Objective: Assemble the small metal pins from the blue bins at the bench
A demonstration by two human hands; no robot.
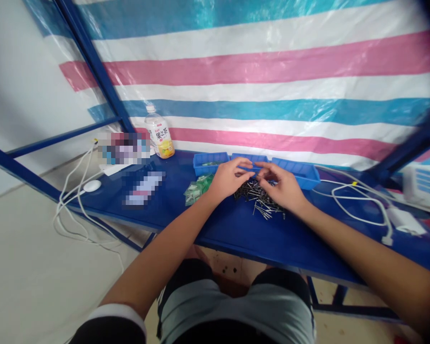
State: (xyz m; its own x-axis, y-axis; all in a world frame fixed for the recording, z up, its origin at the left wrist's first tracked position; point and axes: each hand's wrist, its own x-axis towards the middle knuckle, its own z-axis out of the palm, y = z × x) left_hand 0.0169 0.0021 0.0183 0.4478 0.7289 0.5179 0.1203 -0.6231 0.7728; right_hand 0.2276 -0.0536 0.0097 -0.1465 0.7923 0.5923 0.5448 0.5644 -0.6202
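My left hand (pixel 232 177) is held over the left side of a pile of thin metal fasteners (pixel 265 206), its fingers loosely stretched and the thumb apart. Facing it, my right hand (pixel 281 185) has its fingers curled, with thumb and forefinger tips close together. Anything between those tips is too small to make out. Dark and silver pieces like nails or screws make up the pile on the blue table (pixel 222 231). Beside my left wrist are small green-and-clear plastic packets (pixel 198 189). Behind the hands stand a left blue bin (pixel 210 165), a partly hidden middle bin (pixel 249 158) and a right bin (pixel 301 173).
A drink bottle (pixel 160 134) stands at the back left, near blurred-out items. A white mouse (pixel 92 186) and cables lie at the left edge. On the right are a white adapter (pixel 405 220) and a looped cable (pixel 361 185). Striped sheeting (pixel 258 71) hangs behind.
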